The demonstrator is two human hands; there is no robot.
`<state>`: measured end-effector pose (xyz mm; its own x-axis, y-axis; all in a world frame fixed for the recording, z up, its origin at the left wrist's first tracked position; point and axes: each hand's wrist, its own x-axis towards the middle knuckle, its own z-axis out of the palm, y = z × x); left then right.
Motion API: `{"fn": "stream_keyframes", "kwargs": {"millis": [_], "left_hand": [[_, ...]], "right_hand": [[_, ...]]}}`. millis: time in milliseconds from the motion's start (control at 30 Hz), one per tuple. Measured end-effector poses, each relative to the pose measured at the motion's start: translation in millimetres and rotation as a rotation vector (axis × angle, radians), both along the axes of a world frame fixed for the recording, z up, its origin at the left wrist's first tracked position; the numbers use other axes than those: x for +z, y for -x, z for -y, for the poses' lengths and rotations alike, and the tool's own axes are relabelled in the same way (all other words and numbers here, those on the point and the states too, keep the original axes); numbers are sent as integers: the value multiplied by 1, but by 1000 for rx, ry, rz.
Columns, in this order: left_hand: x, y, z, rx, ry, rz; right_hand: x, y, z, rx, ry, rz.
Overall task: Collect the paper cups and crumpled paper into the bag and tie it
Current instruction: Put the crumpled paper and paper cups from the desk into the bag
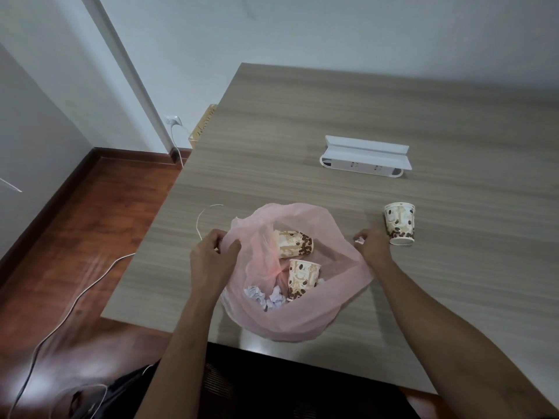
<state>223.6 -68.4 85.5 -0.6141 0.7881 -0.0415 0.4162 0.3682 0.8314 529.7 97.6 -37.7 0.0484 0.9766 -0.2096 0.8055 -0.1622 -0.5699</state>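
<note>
Near the front edge of the surface (332,116) sits the pink bag (290,316), mouth open, with two paper cups (293,244) and crumpled paper (257,294) inside. The left hand (213,255) pinches its rim; the right hand (373,244) closes its fingers on a small paper scrap. Thin plastic overhanging the edge could slump and spill. One cup (399,223) stands outside, just beside the right hand, easily knocked. A white power strip (364,160) lies well apart; nothing blocks the reach.

So the bag (298,316) sits at the near edge of the desk (332,116), with two paper cups (292,244) and crumpled paper (257,294) in it. A third cup (399,222) stands to its right, and the power strip (364,157) is further back.
</note>
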Motion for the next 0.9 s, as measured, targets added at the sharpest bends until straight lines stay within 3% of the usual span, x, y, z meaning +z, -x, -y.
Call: {"fn": "stream_keyframes", "kwargs": {"millis": [200,367,500,567,700,767,900], "left_hand": [[2,-2,1,-20,-6,5],[5,-6,0,-39,-10,10],[5,-9,1,-47,-6,-3],[5,-10,0,-47,-11,8],[4,-15,0,-46,11,25],[3,-18,-1,-54,12,33],[4,-30,-5,-48,21,75]], "right_hand": [[67,15,5,-168,-221,-273],[141,50,38,20,-316,-385],[154,87,80,223,-284,-422],[140,102,95,298,-198,-451],[119,116,109,519,207,-337],[117,109,106,467,173,-358],[126,79,88,172,-166,-402]]}}
